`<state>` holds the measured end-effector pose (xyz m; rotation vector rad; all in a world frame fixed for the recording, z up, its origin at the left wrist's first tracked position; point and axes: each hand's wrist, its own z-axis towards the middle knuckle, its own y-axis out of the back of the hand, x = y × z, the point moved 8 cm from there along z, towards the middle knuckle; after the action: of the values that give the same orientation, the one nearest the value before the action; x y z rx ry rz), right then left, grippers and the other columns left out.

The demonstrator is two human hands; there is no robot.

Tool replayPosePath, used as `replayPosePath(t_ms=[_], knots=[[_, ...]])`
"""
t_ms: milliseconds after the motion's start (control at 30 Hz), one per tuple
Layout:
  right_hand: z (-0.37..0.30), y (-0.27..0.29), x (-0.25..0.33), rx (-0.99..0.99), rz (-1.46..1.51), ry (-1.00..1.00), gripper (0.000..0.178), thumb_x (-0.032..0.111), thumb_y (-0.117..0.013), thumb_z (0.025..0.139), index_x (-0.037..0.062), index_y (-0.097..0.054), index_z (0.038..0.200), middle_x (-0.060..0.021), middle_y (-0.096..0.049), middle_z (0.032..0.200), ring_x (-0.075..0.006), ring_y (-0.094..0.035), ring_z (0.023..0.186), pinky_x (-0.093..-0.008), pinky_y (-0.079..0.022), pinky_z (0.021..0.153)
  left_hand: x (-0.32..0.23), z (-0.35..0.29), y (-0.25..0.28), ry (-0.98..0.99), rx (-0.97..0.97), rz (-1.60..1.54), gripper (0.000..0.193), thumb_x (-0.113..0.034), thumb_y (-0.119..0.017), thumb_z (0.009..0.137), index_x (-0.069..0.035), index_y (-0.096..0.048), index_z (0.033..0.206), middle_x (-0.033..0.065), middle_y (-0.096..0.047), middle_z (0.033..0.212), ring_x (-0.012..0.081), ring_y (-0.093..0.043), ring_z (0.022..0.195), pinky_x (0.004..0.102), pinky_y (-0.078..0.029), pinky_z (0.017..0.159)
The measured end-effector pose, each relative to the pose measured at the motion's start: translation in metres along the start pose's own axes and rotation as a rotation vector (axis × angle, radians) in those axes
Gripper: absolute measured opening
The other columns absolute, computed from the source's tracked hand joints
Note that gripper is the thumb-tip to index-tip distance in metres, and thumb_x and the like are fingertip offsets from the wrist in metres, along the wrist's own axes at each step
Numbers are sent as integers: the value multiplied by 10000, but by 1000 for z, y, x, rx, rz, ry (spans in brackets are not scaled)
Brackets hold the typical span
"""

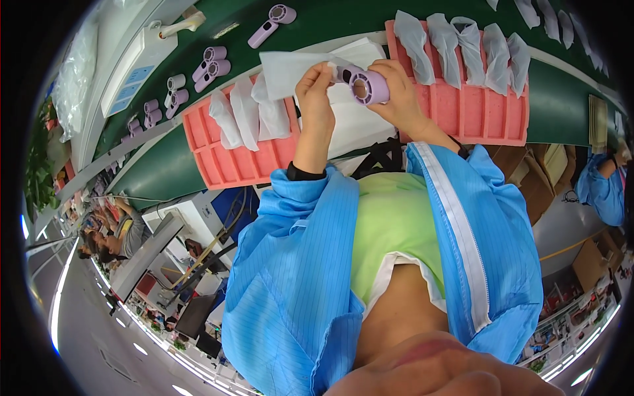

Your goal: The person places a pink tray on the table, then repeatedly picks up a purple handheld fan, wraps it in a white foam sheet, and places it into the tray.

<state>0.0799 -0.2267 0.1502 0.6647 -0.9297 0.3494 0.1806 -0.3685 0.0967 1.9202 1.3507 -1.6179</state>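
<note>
My right hand (400, 96) is closed round the head of a small purple handheld fan (368, 88), whose handle points left. My left hand (315, 90) pinches the mouth of a translucent white bag (282, 74) at the fan's handle end. The handle's tip seems to be just at the bag's opening; how far in it is, I cannot tell. Beneath both hands lies a stack of white bags or sheets (350, 122).
A pink compartment tray (214, 158) on the left and another pink tray (456, 115) on the right hold several bagged fans. Unbagged purple fans (212, 69) lie along the green belt (244, 56). A white box-like fixture (137, 72) overhangs at upper left.
</note>
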Motion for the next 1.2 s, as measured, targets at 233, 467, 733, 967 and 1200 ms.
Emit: replayPosePath(t_ms=[233, 467, 733, 967, 1200], knots=[[2, 18, 12, -108, -48, 59, 625, 2, -734, 581, 25, -481, 1152, -171, -525, 1098, -377, -533, 1002, -397, -457, 848, -14, -22, -22, -81, 17, 154, 123, -88, -617, 881, 13, -660, 935, 0, -610, 800, 86, -531, 734, 226, -428, 682], [16, 5, 7, -12, -175, -32, 714, 9, -713, 640, 36, -438, 1298, -174, -498, 1110, -394, -520, 990, -407, -462, 824, -57, -59, -78, -576, 187, 655, 117, -17, -640, 813, -7, -677, 923, 54, -607, 753, 170, -581, 676, 258, -462, 622], [15, 10, -51, -45, -283, -246, 715, 70, -720, 700, 20, -395, 1335, -179, -495, 1161, -352, -557, 1015, -393, -486, 813, -60, -73, -102, -674, 230, 816, 313, 26, -673, 701, -61, -670, 1001, 92, -574, 1059, 256, -605, 763, 333, -502, 652], [-3, 7, -28, 68, 437, -422, 675, 107, -735, 714, 5, -430, 1307, -144, -527, 1184, -273, -543, 1109, -371, -464, 888, -69, -19, -82, -608, 354, 946, 466, -5, -743, 663, -98, -626, 1104, 83, -516, 1172, 221, -578, 914, 282, -486, 715], [-12, -6, -38, 216, 326, -423, 571, 93, -725, 721, 3, -493, 1235, -174, -609, 1075, -305, -613, 998, -360, -493, 802, -76, -25, -67, -503, 262, 498, 406, -79, -796, 625, -100, -644, 1001, 79, -506, 1124, 219, -548, 955, 307, -466, 751]])
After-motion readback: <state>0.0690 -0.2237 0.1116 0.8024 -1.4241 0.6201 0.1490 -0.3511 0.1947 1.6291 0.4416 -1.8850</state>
